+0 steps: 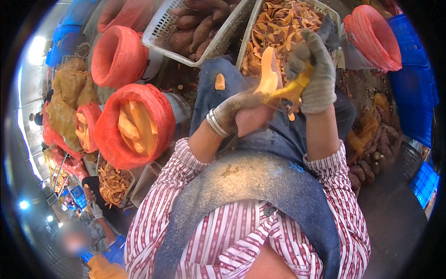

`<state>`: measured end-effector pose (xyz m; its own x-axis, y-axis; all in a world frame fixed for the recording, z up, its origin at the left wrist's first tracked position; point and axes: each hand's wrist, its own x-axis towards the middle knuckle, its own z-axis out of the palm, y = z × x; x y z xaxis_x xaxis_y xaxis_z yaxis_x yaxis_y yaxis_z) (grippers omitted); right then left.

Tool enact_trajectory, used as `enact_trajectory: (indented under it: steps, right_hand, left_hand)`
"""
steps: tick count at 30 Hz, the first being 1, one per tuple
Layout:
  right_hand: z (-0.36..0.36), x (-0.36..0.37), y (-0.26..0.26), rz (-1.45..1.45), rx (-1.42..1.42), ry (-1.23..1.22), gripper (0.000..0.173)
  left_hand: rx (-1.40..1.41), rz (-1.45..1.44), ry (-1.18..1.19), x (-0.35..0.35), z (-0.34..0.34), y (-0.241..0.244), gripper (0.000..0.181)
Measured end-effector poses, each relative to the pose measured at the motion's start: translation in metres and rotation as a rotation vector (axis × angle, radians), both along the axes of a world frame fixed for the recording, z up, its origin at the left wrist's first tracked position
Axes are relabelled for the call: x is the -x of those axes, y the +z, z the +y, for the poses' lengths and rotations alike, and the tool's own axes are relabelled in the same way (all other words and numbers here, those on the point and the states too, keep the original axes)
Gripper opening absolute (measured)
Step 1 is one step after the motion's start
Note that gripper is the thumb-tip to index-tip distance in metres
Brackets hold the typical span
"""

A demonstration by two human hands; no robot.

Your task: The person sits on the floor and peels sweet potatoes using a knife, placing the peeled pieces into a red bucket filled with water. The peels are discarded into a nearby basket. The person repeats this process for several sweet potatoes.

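My left hand, in a thin soiled glove with pale bands at the wrist, holds a partly peeled sweet potato. Orange flesh shows at its upper end. My right hand, in a grey knit glove, grips a yellow-handled peeler, whose far end is at the sweet potato. The peeler's blade is hard to make out. Beyond my hands, a white crate is heaped with orange and brown peelings. A cut orange piece lies on my left thigh, and a small one is below the peeler.
A white crate holds unpeeled sweet potatoes. At left, a bucket lined with red mesh holds peeled ones in liquid. Another red-mesh bucket stands right, near blue crates and piled sweet potatoes. A co-worker's gloved hand is lower left.
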<state>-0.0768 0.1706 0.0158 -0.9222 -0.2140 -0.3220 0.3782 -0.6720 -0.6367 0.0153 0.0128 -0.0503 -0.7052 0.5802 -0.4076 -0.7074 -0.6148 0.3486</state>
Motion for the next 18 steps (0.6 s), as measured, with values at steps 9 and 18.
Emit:
enact_trajectory:
  steps: [9, 18]
  right_hand:
    - [0.085, 0.123, -0.04, 0.222, -0.265, -0.527, 0.024]
    - [0.007, 0.062, -0.049, 0.067, -0.128, -0.07, 0.019]
  left_hand:
    - [-0.049, 0.058, -0.044, -0.02, -0.004, 0.013, 0.052]
    - [0.136, 0.06, -0.164, -0.012, -0.001, 0.007, 0.061]
